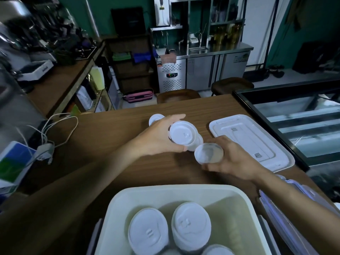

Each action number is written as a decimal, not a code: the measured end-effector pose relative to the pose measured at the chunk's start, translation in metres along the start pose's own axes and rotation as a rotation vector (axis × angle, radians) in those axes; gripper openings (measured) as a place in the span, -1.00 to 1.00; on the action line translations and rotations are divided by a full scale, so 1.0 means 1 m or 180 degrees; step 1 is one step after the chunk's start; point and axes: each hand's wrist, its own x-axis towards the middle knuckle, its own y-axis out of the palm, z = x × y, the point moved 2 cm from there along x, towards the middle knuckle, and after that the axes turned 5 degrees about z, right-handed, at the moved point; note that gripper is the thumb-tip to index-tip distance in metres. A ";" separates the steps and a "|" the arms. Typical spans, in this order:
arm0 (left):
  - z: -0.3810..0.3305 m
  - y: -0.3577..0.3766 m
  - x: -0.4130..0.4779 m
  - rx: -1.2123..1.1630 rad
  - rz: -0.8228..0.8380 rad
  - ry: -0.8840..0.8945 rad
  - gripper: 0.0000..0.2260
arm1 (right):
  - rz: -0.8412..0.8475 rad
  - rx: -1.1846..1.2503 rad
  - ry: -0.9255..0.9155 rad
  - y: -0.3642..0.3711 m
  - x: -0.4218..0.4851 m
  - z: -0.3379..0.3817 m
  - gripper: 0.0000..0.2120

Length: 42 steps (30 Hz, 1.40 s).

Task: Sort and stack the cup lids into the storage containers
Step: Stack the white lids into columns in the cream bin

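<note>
My left hand point(160, 138) grips a stack of white cup lids point(183, 134) above the wooden table point(110, 129), the top lid facing me. My right hand point(231, 159) holds a single lid point(208, 153), underside up, just right of and below that stack. Another white lid stack point(155, 118) stands on the table behind my left hand, partly hidden. At the near edge sits a pale storage container point(117, 208) with three stacks of white lids point(191, 227) upright inside.
A white container cover point(272, 144) lies flat on the table to the right. A clear clip-lock cover point(287, 208) rests at the near right. White cables and a plug adapter point(46, 150) lie at the left. A glass display case point(303, 115) borders the right side.
</note>
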 end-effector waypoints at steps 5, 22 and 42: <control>-0.017 -0.024 -0.046 -0.0159 -0.0237 0.0087 -0.12 | -0.0197 0.0101 -0.0299 -0.019 -0.023 0.046 -0.30; -0.069 -0.022 -0.183 0.0312 0.0371 0.0187 -0.23 | 0.0147 -0.0400 -0.0984 -0.003 -0.114 0.127 -0.31; -0.032 0.019 -0.189 0.1869 0.1023 -0.0220 -0.33 | 0.0980 -0.1945 -0.0263 0.017 -0.138 0.134 -0.31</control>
